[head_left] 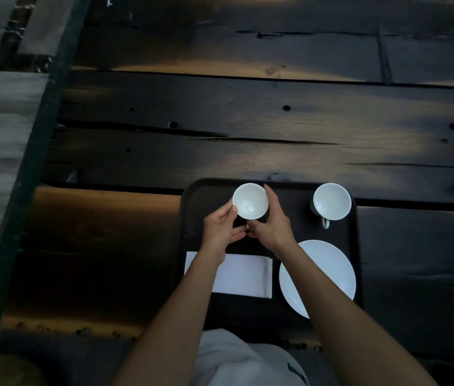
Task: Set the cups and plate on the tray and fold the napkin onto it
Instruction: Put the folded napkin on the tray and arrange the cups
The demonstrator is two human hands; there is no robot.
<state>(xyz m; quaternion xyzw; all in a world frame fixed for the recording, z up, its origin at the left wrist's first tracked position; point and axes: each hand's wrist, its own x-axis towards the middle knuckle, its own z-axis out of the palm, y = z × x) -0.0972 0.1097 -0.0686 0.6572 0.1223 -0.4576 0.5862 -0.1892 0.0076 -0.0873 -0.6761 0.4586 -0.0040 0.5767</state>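
Note:
A black tray (192, 207) lies on the dark wooden table. At its far left stands a white cup (250, 201), and both hands wrap it: my left hand (220, 227) on its left side, my right hand (272, 224) on its right side and near edge. A second white cup (331, 201) stands at the tray's far right, its handle pointing toward me. A white plate (329, 268) rests at the near right, partly covered by my right forearm. A folded white napkin (242, 275) lies at the near left, under my left forearm.
The table (248, 121) is made of dark, cracked planks and stretches far beyond the tray. Its left edge (33, 162) runs diagonally, with pale floor past it. A white garment on my body shows at the bottom.

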